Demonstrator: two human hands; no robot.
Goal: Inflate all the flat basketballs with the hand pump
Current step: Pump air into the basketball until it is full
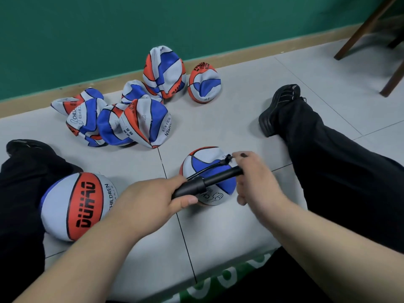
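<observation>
Left hand (153,200) fingers wrap the hand pump (207,182) barrel. Right hand (255,178) grips its far end, over a basketball (197,159) on the floor (240,119), between the legs. Flat basketballs (122,119) heaped far left, near the wall (87,40) edge; open tile to their right.

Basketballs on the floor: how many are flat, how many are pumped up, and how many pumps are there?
Crumpled flat basketballs: 7, though the pile overlaps
Basketball on the pump: 1
Round full basketball: 1
Hand pump: 1
Total: 10
</observation>
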